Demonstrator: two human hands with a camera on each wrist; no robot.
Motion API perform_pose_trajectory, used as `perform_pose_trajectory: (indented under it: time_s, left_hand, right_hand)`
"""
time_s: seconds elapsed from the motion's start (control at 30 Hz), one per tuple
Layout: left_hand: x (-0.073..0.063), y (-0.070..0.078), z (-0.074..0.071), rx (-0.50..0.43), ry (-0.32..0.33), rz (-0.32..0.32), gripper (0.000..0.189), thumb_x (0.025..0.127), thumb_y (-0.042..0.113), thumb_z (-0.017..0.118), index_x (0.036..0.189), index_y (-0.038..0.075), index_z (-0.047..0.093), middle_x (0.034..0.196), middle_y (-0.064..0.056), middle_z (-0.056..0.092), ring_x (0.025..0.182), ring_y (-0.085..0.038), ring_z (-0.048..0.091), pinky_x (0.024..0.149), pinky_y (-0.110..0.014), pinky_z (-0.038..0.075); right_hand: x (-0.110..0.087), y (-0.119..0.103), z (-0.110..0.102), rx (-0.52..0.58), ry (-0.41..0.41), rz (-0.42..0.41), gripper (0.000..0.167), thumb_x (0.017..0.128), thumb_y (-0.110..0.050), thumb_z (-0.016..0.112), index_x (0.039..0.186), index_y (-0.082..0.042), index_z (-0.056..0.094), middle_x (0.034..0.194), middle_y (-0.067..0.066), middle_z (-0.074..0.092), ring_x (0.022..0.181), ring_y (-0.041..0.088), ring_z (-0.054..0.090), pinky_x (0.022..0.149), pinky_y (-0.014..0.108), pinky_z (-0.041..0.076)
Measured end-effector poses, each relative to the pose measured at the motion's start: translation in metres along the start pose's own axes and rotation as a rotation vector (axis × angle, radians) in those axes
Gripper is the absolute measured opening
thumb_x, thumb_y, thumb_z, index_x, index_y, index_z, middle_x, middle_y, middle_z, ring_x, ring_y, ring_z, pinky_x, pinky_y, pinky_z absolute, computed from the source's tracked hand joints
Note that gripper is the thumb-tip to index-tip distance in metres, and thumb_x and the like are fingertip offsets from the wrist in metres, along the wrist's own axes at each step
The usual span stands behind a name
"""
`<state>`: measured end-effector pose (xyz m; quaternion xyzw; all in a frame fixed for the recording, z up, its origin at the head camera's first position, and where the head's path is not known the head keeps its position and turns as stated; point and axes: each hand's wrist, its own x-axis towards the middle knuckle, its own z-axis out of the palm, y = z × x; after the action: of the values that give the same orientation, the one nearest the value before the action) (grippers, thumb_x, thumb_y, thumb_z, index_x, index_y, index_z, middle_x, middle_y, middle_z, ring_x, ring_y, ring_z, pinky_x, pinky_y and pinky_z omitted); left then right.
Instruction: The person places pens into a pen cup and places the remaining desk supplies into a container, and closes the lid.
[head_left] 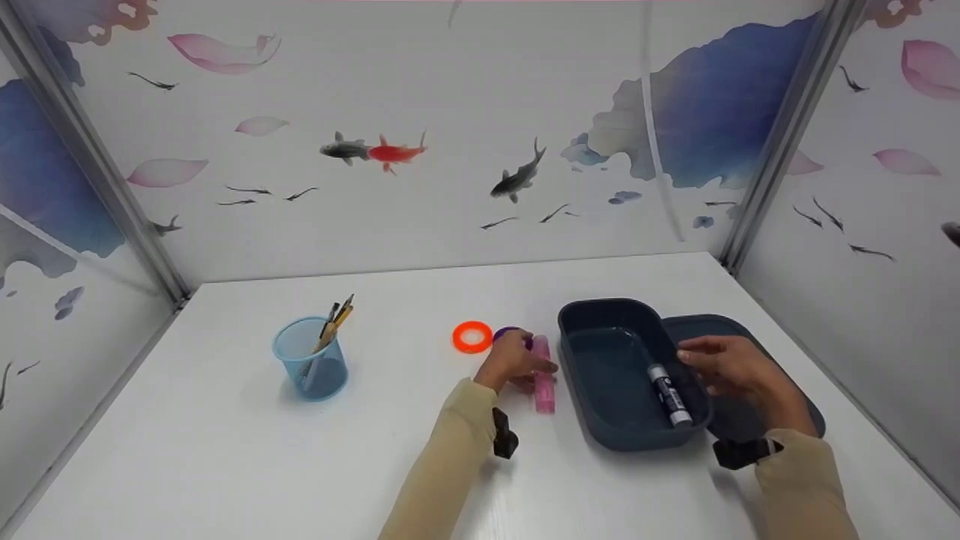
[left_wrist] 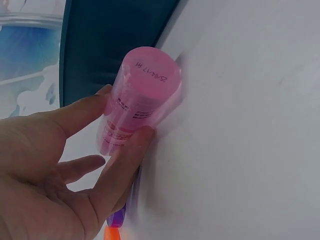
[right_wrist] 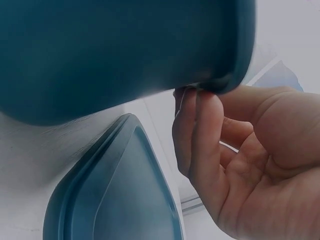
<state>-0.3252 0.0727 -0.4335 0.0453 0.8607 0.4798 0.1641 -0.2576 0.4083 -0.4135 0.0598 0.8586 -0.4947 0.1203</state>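
Observation:
My left hand pinches a pink cylindrical tube between thumb and fingers. Printed characters show on the tube's flat end in the left wrist view. Beside it stands a dark blue-grey open box, holding a tube with a dark and white label. At the box's right rim, my right hand grips the edge, thumb over the rim and fingers against the outer wall. Under that hand lies the matching lid. A purple roll is partly hidden behind the left hand.
An orange ring lies flat left of the purple roll. Farther left stands a light blue mesh pen cup with several pens and pencils. Printed wall panels enclose the white table at the back and sides.

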Motion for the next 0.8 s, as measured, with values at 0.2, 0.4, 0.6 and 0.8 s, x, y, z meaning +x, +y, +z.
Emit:
perform_pose_trajectory:
  time_s: [0.2,0.4,0.6,0.8]
  left_hand:
    - [0.0006,0.0007,-0.0022,0.031,-0.058,-0.057,0.077,0.082,0.022,0.083,0.149,0.008,0.046,0.137,-0.017,0.060,0.074,-0.020,0.069,0.077,-0.032,0.064]
    - [0.0004,0.0028,-0.0038,0.013,-0.114,-0.126,0.075,0.084,0.019,0.080,0.150,0.017,0.045,0.131,-0.015,0.060,0.074,-0.020,0.067,0.078,-0.032,0.064]
    - [-0.0007,0.0013,-0.0048,-0.027,-0.098,-0.103,0.069,0.084,0.017,0.079,0.146,0.015,0.048,0.123,-0.013,0.063,0.075,-0.020,0.067,0.077,-0.033,0.064]
    - [-0.0045,-0.0014,-0.0076,-0.071,-0.094,-0.090,0.067,0.085,0.017,0.077,0.146,0.016,0.048,0.122,-0.012,0.063,0.075,-0.021,0.069,0.074,-0.032,0.064]
  right_hand:
    - [0.0036,0.0023,0.0002,0.044,-0.015,-0.009,0.067,0.097,-0.038,0.066,0.147,0.000,0.045,0.109,-0.005,0.066,0.092,0.012,0.064,0.073,0.030,0.057]
    - [0.0032,0.0021,0.0000,0.029,-0.012,-0.011,0.067,0.096,-0.040,0.066,0.146,-0.001,0.047,0.112,-0.006,0.066,0.094,0.012,0.064,0.076,0.031,0.057]
    - [0.0016,0.0007,0.0000,0.001,0.001,-0.003,0.069,0.095,-0.044,0.066,0.147,-0.002,0.047,0.122,0.002,0.066,0.097,0.012,0.065,0.078,0.031,0.057]
    - [0.0010,0.0002,0.0005,-0.018,0.015,0.001,0.070,0.095,-0.044,0.066,0.148,-0.002,0.046,0.128,0.010,0.065,0.099,0.013,0.065,0.078,0.031,0.057]
